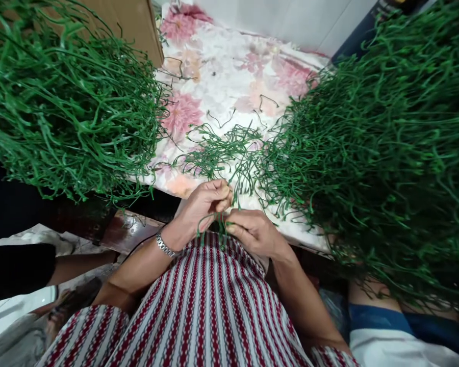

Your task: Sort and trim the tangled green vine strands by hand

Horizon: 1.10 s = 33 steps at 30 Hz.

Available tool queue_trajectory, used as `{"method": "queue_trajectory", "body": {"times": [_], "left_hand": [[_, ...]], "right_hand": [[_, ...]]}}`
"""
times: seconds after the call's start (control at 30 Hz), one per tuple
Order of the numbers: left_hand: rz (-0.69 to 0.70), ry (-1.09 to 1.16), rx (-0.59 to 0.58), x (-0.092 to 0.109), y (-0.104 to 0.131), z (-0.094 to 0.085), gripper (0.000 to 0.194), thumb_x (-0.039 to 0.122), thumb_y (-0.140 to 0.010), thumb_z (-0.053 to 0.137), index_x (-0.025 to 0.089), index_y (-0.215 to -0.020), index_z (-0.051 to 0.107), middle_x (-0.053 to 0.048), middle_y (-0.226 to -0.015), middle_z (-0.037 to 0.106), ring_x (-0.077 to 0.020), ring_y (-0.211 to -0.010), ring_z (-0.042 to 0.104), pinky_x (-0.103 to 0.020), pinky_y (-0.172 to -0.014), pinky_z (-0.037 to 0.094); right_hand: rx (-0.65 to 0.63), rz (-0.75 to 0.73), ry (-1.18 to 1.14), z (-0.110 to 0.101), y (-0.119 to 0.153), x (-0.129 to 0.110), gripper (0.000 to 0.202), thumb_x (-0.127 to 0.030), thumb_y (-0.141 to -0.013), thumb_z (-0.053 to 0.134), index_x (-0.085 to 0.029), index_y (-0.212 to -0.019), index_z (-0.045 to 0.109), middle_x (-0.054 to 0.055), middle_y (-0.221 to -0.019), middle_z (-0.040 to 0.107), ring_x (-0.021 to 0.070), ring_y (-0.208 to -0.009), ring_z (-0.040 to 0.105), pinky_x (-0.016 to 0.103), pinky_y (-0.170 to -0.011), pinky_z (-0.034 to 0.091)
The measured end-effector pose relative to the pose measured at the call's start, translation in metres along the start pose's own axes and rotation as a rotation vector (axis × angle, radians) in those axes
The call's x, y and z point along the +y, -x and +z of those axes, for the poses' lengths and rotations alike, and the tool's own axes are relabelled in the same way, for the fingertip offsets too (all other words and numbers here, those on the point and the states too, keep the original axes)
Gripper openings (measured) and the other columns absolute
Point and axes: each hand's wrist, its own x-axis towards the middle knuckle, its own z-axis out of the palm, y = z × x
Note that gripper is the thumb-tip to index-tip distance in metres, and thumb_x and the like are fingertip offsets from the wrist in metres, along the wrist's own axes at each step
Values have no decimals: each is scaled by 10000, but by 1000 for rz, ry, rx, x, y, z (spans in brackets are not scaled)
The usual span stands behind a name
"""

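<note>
My left hand (211,200), with a metal watch on its wrist, is closed in a pinch just past the table's near edge, holding thin green artificial-looking stems. Close beside it, my right hand (252,232) pinches the same small bunch of green stems (222,232), whose ends dangle in front of my striped shirt. The exact grip points are partly hidden by my fingers. Directly beyond both hands, a loose small heap of similar stems (222,148) lies on the flowered tablecloth (229,76).
A big green pile (76,112) rises at the left before a cardboard box (155,35). An even larger pile (386,137) fills the right side and overhangs the edge. Other people's limbs show low at the left and right. A pale wall (290,20) stands behind.
</note>
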Motion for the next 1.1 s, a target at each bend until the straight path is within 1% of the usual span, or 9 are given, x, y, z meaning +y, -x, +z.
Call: {"method": "queue_trajectory", "body": {"times": [0.17,0.33,0.47,0.6,0.7,0.87,0.93,1.0,1.1], "left_hand": [[83,-82,37,3,4,7,157,207,-726,645,141,-646,527,12,-612,579,-78,-540,528,-200,-555,442],[205,-111,151,-11,3,20,148,232,-713,665,159,-672,542,23,-701,598,-74,-608,549,-191,-593,460],[276,-108,197,-20,1,30,165,267,-708,675,167,-668,550,34,-643,569,-62,-589,522,-167,-561,431],[309,-141,225,-22,-1,34,146,252,-718,666,157,-651,578,31,-594,559,-52,-556,505,-156,-550,412],[299,-32,230,-20,-1,32,125,192,-698,671,153,-639,568,31,-620,564,-51,-562,517,-155,-562,425],[91,114,200,-16,1,23,133,130,-753,592,151,-642,521,24,-570,531,-66,-507,509,-165,-494,414],[62,125,214,-12,0,20,163,126,-780,562,148,-630,504,32,-507,482,-67,-463,480,-169,-475,404],[83,153,225,-4,-2,19,202,159,-816,538,156,-621,487,53,-431,395,-78,-452,473,-192,-533,446],[273,159,259,14,-4,18,209,216,-838,537,176,-640,485,76,-389,327,-94,-488,504,-267,-699,496]], "right_hand": [[196,171,43,-7,5,-6,230,-308,-925,385,-169,-788,506,18,-728,503,117,-682,456,238,-649,360],[392,406,-124,14,3,-7,264,-370,-917,389,-198,-718,374,-52,-586,380,78,-511,373,204,-496,316],[502,424,-258,28,-2,-8,237,-416,-902,395,-198,-817,426,-48,-651,384,74,-540,378,195,-505,339],[558,438,-211,30,-6,-9,239,-411,-824,528,-182,-789,466,-38,-670,424,86,-602,393,198,-553,355],[488,426,-263,26,-4,-8,216,-370,-833,522,-170,-758,492,-31,-660,459,89,-608,418,198,-571,367],[295,335,-335,16,2,-6,317,-404,-879,462,-157,-683,491,-35,-577,451,71,-530,403,192,-522,330],[240,292,-355,15,4,-4,357,-432,-885,443,-153,-666,486,-42,-551,426,64,-502,376,188,-499,312],[129,225,-370,18,4,-2,385,-461,-884,432,-148,-672,500,-44,-547,415,61,-494,361,184,-485,302],[22,168,-288,21,7,-1,360,-433,-894,424,-139,-726,544,-26,-599,470,69,-539,406,184,-517,327]]}}
